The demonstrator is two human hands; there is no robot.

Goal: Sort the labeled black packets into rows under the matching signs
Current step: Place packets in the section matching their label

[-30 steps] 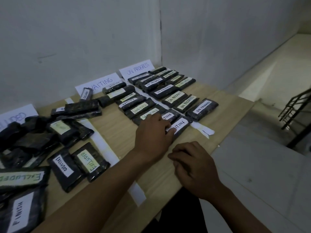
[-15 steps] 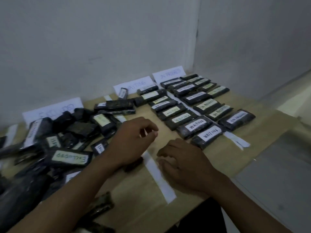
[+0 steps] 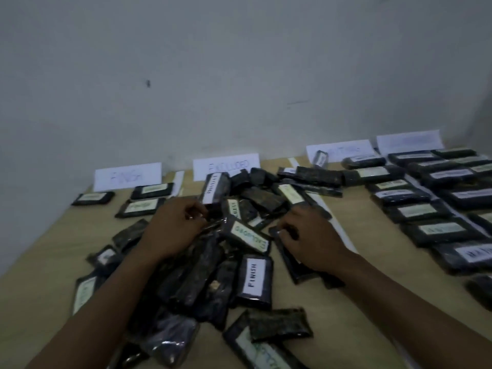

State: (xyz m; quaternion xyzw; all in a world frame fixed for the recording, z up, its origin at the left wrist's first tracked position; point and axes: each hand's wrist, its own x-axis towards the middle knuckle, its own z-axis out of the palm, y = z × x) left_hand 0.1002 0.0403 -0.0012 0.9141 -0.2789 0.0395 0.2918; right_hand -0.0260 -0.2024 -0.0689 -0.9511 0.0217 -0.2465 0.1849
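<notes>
Picking is in hand: one packet (image 3: 288,258) of the heap (image 3: 202,275) by the worktop's (image 3: 372,328) near edge is pinched by the right hand (image 3: 308,235) (left hand's (image 3: 175,227) grip cannot be told), its label to be read next.

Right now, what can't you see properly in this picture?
Head view: the far right sign is too blurred to read.
The packet under the right hand: the right hand hides its label.
Whether the left hand grips anything: its curled fingers hide that.
The packet at the right edge: cut off by the frame.
</notes>
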